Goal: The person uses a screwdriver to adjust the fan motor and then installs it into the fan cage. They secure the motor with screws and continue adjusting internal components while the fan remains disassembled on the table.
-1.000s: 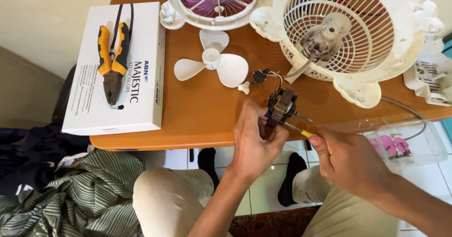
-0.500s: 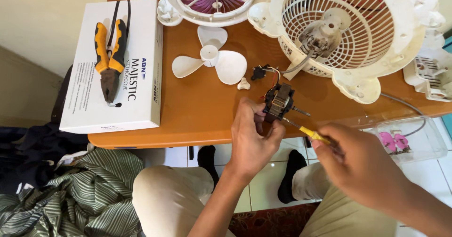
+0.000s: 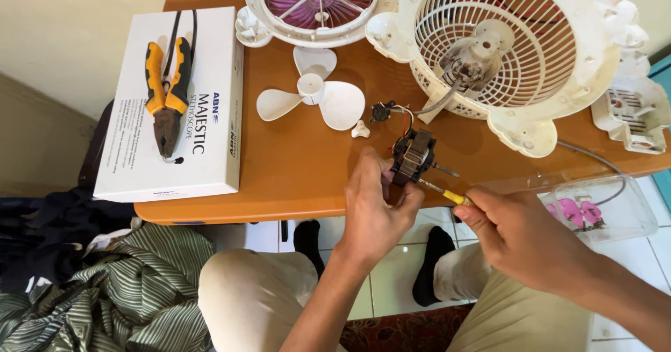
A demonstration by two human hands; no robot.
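Observation:
My left hand [image 3: 374, 209] grips a small dark fan motor [image 3: 412, 156] with a copper coil and a steel shaft, held at the front edge of the orange table [image 3: 293, 177]. My right hand [image 3: 521, 236] holds a yellow-handled screwdriver [image 3: 447, 193] whose tip touches the motor's lower side. Thin wires run from the motor up to the white fan housing [image 3: 517, 51] with its round grille. A white three-blade propeller [image 3: 312, 95] lies on the table left of the motor, with a small white cap [image 3: 361, 130] beside it.
A white box [image 3: 203, 114] at the table's left carries yellow-and-black pliers [image 3: 166, 97]. A white and purple fan grille [image 3: 318, 2] sits at the back. A clear plastic container [image 3: 608, 209] holds pink pieces at right. Striped cloth [image 3: 91, 296] lies lower left.
The view has shifted slightly. My hands have stayed on the motor and the screwdriver, with the screwdriver still set against the motor; the motor sits a little lower and closer to me.

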